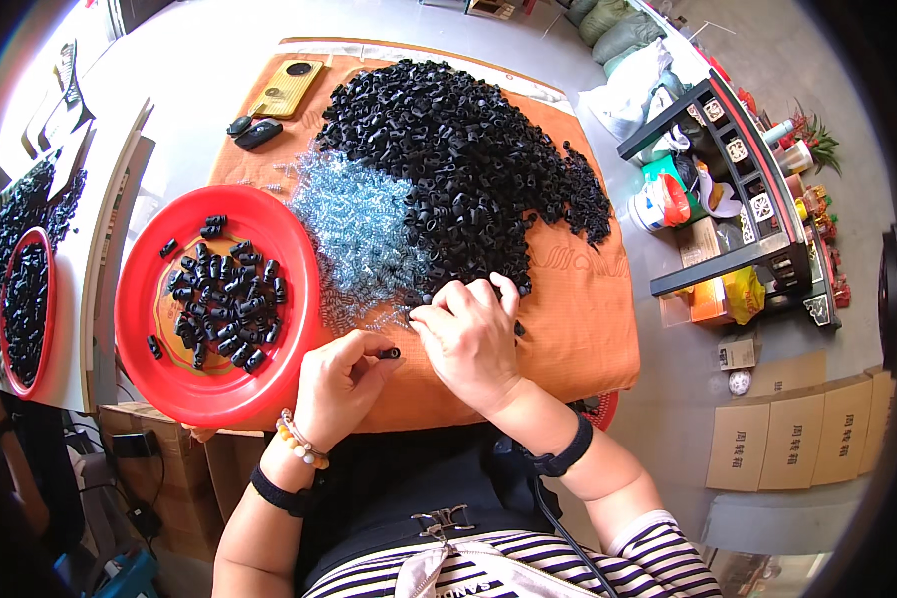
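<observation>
- Left hand (341, 384), centre of the frame: thumb and forefinger pinched on a small black part (389, 353).
- Right hand (465, 334), just right of it: fingers bent over the near edge of the piles; whether they hold anything cannot be told.
- Held part: long axis lying roughly across the frame, round open end pointing right.
- Clear springs (354, 224), above the hands: a loose heap meeting a larger heap of black pieces (439, 149) at upper centre, both on an orange cloth (578, 319).
- Red plate (142, 339), left of centre: a wide round rim around many short black cylinders, lying at mixed angles, most gathered near the middle.
- Red container (48, 361), far left: filled with black pieces; more lie loose beside it.
- Yellow slab (287, 92), upper left of the cloth: next to a black fob-like object (259, 134).
</observation>
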The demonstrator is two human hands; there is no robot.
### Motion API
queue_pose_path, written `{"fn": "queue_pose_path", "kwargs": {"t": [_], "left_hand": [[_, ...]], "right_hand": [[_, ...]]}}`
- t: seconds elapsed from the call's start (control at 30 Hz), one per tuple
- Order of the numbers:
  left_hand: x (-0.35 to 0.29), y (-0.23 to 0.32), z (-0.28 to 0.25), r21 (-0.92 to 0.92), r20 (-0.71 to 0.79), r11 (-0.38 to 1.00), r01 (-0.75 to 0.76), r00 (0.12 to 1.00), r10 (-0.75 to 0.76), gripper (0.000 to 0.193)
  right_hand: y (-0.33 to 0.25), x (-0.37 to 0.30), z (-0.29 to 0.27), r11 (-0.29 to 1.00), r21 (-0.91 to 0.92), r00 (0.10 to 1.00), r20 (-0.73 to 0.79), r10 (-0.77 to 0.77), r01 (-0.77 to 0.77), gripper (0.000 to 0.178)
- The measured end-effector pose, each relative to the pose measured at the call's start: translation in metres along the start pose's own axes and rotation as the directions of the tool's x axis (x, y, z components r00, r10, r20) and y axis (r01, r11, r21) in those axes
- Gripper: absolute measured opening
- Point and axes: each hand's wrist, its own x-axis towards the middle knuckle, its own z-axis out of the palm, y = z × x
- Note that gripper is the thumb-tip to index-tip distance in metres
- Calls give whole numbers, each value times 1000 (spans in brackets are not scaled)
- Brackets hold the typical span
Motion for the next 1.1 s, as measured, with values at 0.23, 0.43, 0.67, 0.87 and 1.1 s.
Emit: {"fn": "queue_pose_path", "kwargs": {"t": [0.23, 0.43, 0.67, 0.87, 1.1], "left_hand": [[1, 0, -3, 42, 48, 999, 34, 998, -36, 18], [0, -1, 0, 36, 2, 999, 5, 1000, -5, 16], [-3, -6, 2, 72, 8, 997, 26, 1000, -26, 16], [-2, -5, 1, 79, -1, 996, 30, 1000, -30, 17], [-1, -2, 2, 93, -14, 995, 24, 1000, -22, 17]], "right_hand": [[2, -3, 4, 999, -19, 999, 26, -33, 34, 7], [6, 3, 9, 994, -87, 996, 61, -68, 73, 5], [5, -2, 7, 991, -78, 993, 64, -99, 104, 5], [-2, -14, -1, 995, 100, 999, 28, -27, 25, 8], [1, -24, -1, 996, 79, 994, 112, 18, -27, 9]]}}
